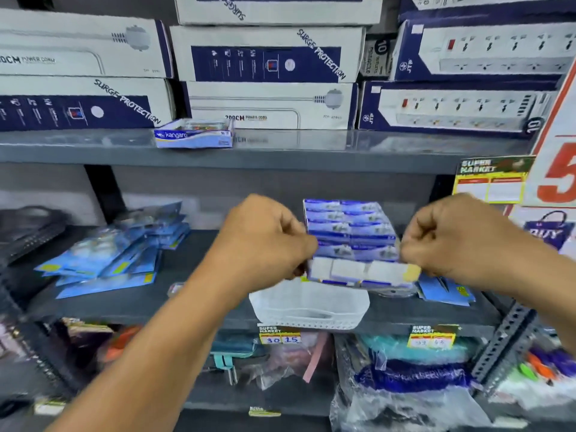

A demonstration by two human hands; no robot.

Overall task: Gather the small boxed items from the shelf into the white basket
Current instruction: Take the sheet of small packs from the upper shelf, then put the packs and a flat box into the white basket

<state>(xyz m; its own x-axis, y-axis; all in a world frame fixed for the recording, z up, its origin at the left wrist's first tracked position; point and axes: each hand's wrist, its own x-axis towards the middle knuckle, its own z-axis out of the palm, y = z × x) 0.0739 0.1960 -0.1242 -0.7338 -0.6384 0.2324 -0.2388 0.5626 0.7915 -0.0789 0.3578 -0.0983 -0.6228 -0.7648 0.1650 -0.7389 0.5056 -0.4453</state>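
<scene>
Both hands are gripping a block of small blue-and-white cardboard boxes (352, 241), bundled side by side in rows, and holding it in the air in front of the middle grey metal shelf (193, 297). The left hand (265, 241) is curled shut on the block's left edge, and the right hand (448, 238) is curled shut on its right edge, knuckles facing the camera. The block is tilting so that its printed blue faces are showing above and its pale white end flaps are showing along the bottom.

Directly under the block, a white perforated plastic basket (308, 310) is sitting at the front lip of the same shelf, its handle slot facing outward. The block appears to be hovering just above the basket's rim rather than resting in it, though motion blur is making that hard to judge.

On the upper shelf (311, 148), a single open blue-and-white box printed "kangaro" (193, 135) is lying in front of stacked white-and-navy power strip cartons (271, 104). Flat blue blister-card packets (118, 254) are lying in a loose heap to the left of the hands, and yellow price tags (279, 335) are hanging on the shelf edge below the basket.
</scene>
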